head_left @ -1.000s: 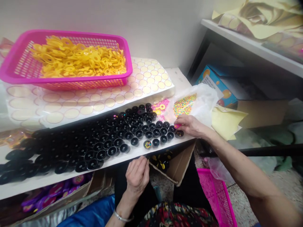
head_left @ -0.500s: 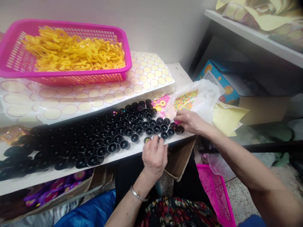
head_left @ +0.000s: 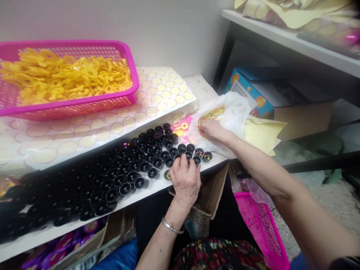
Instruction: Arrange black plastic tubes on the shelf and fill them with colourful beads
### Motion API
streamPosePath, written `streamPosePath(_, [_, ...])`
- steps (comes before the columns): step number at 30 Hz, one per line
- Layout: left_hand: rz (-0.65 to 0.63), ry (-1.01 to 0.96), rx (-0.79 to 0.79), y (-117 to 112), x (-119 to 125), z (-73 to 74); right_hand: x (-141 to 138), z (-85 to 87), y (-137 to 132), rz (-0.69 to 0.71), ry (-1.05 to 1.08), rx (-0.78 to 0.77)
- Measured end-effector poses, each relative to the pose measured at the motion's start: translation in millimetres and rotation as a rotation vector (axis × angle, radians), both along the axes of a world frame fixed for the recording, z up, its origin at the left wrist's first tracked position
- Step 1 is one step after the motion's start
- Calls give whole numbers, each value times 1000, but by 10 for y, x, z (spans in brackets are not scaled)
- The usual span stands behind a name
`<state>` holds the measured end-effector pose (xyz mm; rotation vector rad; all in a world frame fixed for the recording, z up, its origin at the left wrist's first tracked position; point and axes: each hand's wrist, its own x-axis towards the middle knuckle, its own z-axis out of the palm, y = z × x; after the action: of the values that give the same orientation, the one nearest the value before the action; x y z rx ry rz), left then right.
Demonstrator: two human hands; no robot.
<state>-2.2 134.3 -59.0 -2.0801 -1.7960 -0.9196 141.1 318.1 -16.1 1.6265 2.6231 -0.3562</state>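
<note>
Rows of small round black cups (head_left: 140, 182) stand along a narrow white ledge. Over the cups at the right end lies my left hand (head_left: 185, 180), its fingers bent and slightly apart, fingertips among the rims. A cup with coloured beads (head_left: 167, 174) sits just left of this hand, partly covered by it. Two more cups, a beaded cup (head_left: 207, 156) among them, hold bits of colour at the ledge's right end. My right hand (head_left: 213, 130) reaches into a clear plastic bag (head_left: 237, 108) of multicoloured beads (head_left: 215, 113). Its fingers look curled, and their tips are hidden in the beads.
A pink basket (head_left: 132, 71) of yellow ring-shaped plastic pieces rests on sheets of round stickers (head_left: 171, 93). Pink beads (head_left: 185, 122) and yellow rings (head_left: 180, 132) lie beside the bag. A blue box (head_left: 242, 90) is under the right shelf; another pink basket (head_left: 258, 225) is below.
My right hand has moved from the end cups into the bead bag; the small pink thing in its fingers is now out of sight. My left hand has shifted right along the cups.
</note>
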Motion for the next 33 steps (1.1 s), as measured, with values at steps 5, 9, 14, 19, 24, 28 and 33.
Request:
streamPosePath(5, [6,13,16,19,-8,16,165,-11,18,18,149,-59])
streamPosePath(9, [8,9,14,41,-3,18,279,-29,-6,9,252,-68])
streamPosePath(14, [7,28,29,49,-11,10,213,-130,68,-13,297,-18])
streamPosePath(19, [5,18,13,53,-21,5,121,-185,125,-12,409,-58])
streamPosePath(24, [7,14,-13,59,-27,22,246,-128,17,-73,628,-144])
streamPosePath(28, [14,9,-31,66,-29,34,332,-25,-189,-110,803,-195])
streamPosePath(33, [11,-4,-59,70,-17,48,309,101,-501,-129,1073,-401])
